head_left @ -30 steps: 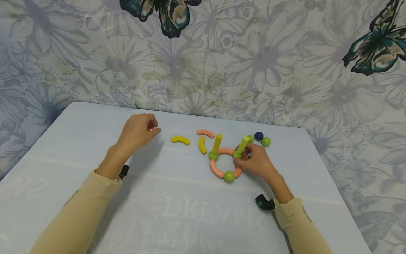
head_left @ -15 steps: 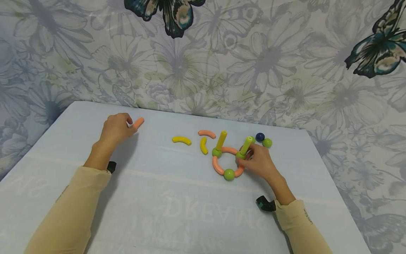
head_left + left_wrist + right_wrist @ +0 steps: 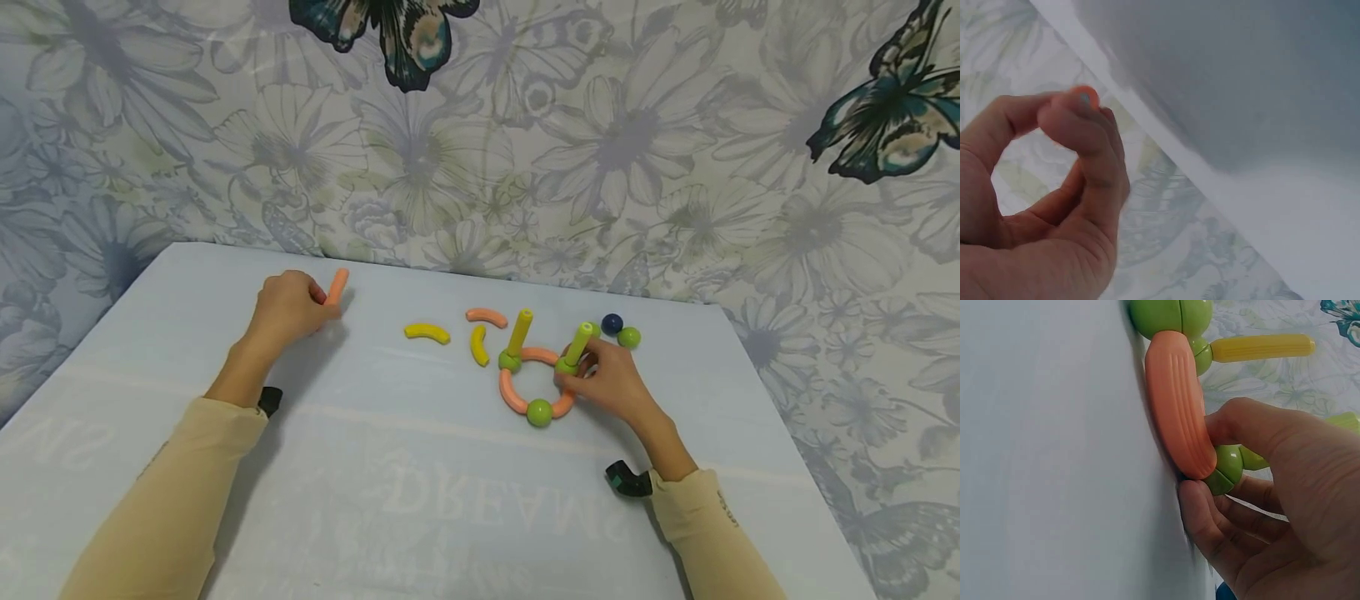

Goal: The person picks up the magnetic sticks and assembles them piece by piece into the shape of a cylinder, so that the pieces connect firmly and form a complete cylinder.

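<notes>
My left hand [image 3: 292, 308] pinches an orange rod [image 3: 338, 286] above the table's back left part. In the left wrist view, just the rod's round end [image 3: 1091, 95] shows past the fingertips. Curved orange pieces [image 3: 512, 393] and green balls form a ring lying on the table, with a green ball [image 3: 539, 412] at its front. Yellow [image 3: 520, 332] and yellow-green [image 3: 578, 344] sticks rise from two of the balls. My right hand [image 3: 609, 379] grips the ring's right side at a green ball [image 3: 1229, 465], beside a curved orange piece [image 3: 1175, 403]; the fingers partly hide the ball.
Two curved yellow pieces [image 3: 427, 333] and a curved orange piece [image 3: 486, 317] lie left of the ring. A dark blue ball [image 3: 612, 323] and green balls [image 3: 629, 337] sit behind my right hand. A patterned wall [image 3: 480, 167] borders the white table's [image 3: 420, 483] back edge.
My left hand has shifted left, and an orange rod now shows in its fingers, turned more upright than half a second ago. The right hand stays at the ring.
</notes>
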Motion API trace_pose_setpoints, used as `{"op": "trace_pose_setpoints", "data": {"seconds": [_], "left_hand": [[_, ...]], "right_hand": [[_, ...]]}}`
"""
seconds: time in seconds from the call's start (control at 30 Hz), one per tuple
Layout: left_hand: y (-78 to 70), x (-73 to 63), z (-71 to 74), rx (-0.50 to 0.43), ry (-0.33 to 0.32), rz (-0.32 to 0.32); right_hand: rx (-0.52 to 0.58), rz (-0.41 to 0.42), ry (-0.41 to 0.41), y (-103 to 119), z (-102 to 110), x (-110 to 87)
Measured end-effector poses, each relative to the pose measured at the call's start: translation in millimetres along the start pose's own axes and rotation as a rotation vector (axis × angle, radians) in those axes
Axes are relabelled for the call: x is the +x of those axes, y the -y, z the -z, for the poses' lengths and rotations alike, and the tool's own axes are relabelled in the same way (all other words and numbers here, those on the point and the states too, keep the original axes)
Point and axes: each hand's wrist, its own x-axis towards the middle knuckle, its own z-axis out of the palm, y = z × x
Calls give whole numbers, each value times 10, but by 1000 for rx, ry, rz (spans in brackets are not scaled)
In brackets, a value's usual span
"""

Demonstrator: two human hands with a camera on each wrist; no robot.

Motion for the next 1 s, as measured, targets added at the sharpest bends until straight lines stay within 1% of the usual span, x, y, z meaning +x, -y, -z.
{"op": "trace_pose_setpoints", "data": {"seconds": [0.1, 0.2, 0.37, 0.5, 0.6, 0.67, 0.8, 0.93, 1.0], "left_hand": [[-120, -32, -18, -51, 30, -28], [-265, -85, -63, -110, 31, -93], [-546, -172, -204, -207, 38, -214], [-752, -269, -325, -210, 43, -321], [-919, -367, -415, -202, 62, -407], [-1032, -433, -463, -208, 85, -465], [-1315, -561, -581, -238, 151, -556], [-1619, -683, -805, -269, 232, -645], [-1740, -735, -925, -279, 278, -668]], "right_hand": [[10, -3, 3, -5, -11, 0], [21, 0, 9, -4, -16, 3], [34, 4, 14, -16, -13, 4], [53, 22, 13, -42, -29, 6], [62, 36, 13, -76, -43, 3], [65, 43, 13, -92, -54, 7], [65, 44, 14, -98, -50, 14], [60, 52, 11, -113, -31, 22], [65, 57, 7, -123, -29, 26]]}}
